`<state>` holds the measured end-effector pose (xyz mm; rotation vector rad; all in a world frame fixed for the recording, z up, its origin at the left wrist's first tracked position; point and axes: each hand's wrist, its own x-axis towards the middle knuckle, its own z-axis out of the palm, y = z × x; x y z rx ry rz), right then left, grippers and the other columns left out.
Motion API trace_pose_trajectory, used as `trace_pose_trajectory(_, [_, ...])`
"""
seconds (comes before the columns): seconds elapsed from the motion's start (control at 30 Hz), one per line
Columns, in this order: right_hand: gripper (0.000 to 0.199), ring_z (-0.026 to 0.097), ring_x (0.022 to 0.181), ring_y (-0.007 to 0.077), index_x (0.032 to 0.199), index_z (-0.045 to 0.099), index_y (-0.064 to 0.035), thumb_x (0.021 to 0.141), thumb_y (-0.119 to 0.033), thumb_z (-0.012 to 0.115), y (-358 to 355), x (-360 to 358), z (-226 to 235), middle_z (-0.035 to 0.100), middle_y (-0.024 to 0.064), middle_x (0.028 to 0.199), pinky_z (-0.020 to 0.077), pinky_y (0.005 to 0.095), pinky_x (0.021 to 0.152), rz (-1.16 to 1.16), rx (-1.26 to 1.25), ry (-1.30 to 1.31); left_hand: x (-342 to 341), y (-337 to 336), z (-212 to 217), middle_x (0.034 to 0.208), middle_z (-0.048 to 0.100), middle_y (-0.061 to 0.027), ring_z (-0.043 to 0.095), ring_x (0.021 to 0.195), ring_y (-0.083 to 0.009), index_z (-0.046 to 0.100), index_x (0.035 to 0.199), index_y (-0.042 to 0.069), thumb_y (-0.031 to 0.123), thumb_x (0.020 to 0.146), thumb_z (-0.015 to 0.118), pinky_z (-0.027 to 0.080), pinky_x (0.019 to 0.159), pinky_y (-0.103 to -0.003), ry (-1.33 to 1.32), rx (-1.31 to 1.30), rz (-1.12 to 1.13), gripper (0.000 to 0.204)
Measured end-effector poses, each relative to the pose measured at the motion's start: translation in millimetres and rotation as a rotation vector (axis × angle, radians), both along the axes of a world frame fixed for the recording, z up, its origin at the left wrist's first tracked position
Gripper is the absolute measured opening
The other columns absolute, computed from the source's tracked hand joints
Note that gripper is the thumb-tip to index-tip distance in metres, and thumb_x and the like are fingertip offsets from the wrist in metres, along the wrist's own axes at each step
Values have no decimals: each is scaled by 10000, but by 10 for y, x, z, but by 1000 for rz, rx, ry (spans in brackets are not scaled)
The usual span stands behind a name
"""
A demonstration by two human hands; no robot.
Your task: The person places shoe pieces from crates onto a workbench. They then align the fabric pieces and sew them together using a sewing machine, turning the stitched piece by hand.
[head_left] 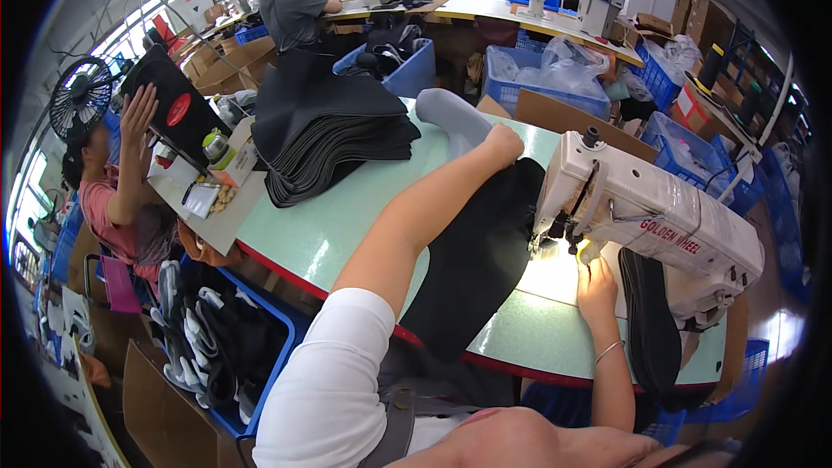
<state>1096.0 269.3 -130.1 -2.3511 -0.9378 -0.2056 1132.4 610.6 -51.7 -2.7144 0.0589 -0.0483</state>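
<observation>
A large black fabric piece lies across the pale green table and hangs over its front edge. Its right side reaches the needle area of a white sewing machine. My left hand is closed at the far end of this piece, beside a grey, rounded fabric part; whether the two are joined is hidden. Under the machine's lamp, my right hand has its fingertips together close by the needle. Glare and small size hide what they hold. Long black sole-shaped pieces are stacked right of that hand.
A tall stack of black sheets stands at the table's far left. Left of me, a blue crate holds black and grey pieces. A co-worker in pink stands at left, near a green-lidded bottle. Blue crates line the back.
</observation>
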Motion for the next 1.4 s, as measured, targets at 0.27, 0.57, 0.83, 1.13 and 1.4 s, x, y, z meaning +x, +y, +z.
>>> trace_pose_trajectory(0.27, [150,563,911,361,969,547,-9,874,-122,521,-49,17,-16,585,163,938,456,438,793,82,35,-58,-613,62,-43,815,624,-55,653,712,-243,662,904,133,188,794,582,485,571,-369,-204,28,-107,146])
trace_pose_trajectory(0.57, [131,589,656,331,963,517,-11,935,-137,492,-137,-19,45,577,161,720,453,420,603,-3,157,59,-1497,-657,-382,793,550,-37,609,636,-178,599,840,111,164,774,570,453,527,-340,-505,-42,-146,90])
trace_pose_trajectory(0.83, [132,501,564,187,979,544,1,946,-114,489,-5,-573,426,541,104,668,410,330,547,19,385,-58,-1669,-544,-471,755,543,-42,599,627,-236,579,749,100,174,709,662,477,562,-356,-740,-528,-135,118])
trace_pose_trajectory(1.13, [303,425,569,71,909,590,7,973,-273,493,1027,-1080,701,504,16,644,374,248,550,387,427,370,-1768,-428,-282,747,604,-41,615,667,-260,621,731,106,171,699,675,481,589,-362,-824,-945,-105,90])
trace_pose_trajectory(1.4, [563,406,494,86,690,600,8,988,-415,378,1386,-850,701,424,-6,509,329,269,493,247,371,823,-1817,-385,-181,746,582,-62,595,650,-283,573,737,69,177,669,663,468,577,-372,-776,-917,-81,156])
